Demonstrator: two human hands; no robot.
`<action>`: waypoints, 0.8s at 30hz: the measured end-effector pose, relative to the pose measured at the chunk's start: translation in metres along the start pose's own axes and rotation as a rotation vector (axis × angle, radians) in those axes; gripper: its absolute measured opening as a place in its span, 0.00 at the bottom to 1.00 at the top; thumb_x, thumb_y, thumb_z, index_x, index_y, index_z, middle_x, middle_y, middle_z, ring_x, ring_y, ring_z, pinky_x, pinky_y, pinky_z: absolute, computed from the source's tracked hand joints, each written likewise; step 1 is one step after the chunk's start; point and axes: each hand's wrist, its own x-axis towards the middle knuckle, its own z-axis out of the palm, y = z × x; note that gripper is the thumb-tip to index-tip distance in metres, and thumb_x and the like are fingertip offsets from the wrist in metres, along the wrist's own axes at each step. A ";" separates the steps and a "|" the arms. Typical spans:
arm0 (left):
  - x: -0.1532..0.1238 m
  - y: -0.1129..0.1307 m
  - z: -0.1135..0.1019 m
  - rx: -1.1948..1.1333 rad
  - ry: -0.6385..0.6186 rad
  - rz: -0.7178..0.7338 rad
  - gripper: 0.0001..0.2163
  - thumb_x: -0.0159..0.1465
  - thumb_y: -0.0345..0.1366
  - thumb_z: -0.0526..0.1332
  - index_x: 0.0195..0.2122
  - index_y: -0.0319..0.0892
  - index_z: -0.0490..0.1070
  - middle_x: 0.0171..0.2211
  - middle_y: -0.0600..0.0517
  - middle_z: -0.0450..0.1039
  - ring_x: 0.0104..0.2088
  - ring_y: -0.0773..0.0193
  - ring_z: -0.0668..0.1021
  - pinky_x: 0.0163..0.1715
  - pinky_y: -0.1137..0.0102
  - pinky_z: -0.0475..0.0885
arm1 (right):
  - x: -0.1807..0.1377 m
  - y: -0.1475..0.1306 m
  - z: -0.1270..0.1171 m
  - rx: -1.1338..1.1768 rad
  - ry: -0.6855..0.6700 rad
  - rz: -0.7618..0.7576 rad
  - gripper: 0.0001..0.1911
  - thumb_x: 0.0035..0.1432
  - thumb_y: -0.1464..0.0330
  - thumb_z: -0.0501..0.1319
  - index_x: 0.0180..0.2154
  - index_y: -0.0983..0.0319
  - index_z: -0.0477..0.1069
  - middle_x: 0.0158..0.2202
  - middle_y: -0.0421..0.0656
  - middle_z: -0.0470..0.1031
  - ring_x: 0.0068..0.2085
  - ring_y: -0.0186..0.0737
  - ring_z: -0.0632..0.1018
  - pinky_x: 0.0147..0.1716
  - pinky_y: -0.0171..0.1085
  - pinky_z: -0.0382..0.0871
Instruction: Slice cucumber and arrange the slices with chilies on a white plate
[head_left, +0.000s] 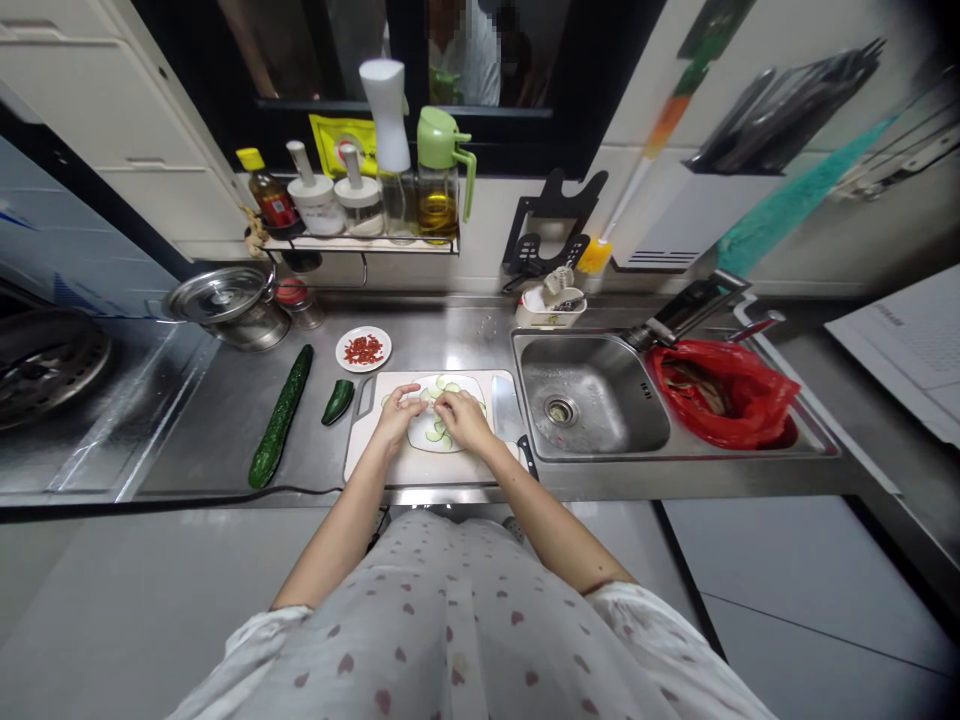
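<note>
A white plate [416, 436] with pale green cucumber slices [436, 430] sits on a light cutting board [365, 440]. Over this plate my left hand [399, 412] and my right hand [463, 418] meet at the fingertips. Both hands have thumb and fingers pinched together; whatever small piece is between them is too small to make out. At the board's right side lies a knife [507, 400] with a black handle. Left of the board are a cut cucumber piece [338, 402] and a long whole cucumber [281, 420].
Behind the board stands a small plate of chopped red pieces [364, 349]. A lidded steel pot [232, 305] is at the back left. To the right are a sink [600, 400] and a red plastic bag [735, 400]. A bottle rack [360, 243] hangs above the counter.
</note>
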 end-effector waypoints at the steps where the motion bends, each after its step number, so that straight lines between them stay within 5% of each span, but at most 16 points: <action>1: 0.001 -0.001 -0.001 0.007 0.002 0.005 0.25 0.44 0.36 0.69 0.44 0.40 0.70 0.26 0.55 0.73 0.27 0.68 0.73 0.31 0.73 0.65 | 0.001 0.000 0.002 0.008 0.003 0.008 0.07 0.63 0.69 0.54 0.35 0.59 0.70 0.34 0.41 0.75 0.39 0.41 0.70 0.41 0.38 0.59; 13: 0.023 -0.008 -0.019 0.037 -0.056 0.047 0.25 0.40 0.36 0.71 0.41 0.41 0.68 0.23 0.57 0.72 0.27 0.67 0.75 0.36 0.70 0.68 | 0.013 0.006 0.028 0.111 -0.037 0.147 0.05 0.60 0.70 0.57 0.34 0.59 0.71 0.29 0.38 0.74 0.33 0.36 0.72 0.34 0.33 0.60; 24: 0.040 -0.028 -0.027 0.157 0.000 0.081 0.23 0.42 0.38 0.69 0.40 0.40 0.69 0.24 0.56 0.73 0.27 0.68 0.75 0.34 0.71 0.67 | 0.023 0.012 0.048 -0.021 -0.105 0.175 0.08 0.62 0.71 0.54 0.38 0.59 0.72 0.32 0.40 0.76 0.35 0.37 0.73 0.35 0.33 0.60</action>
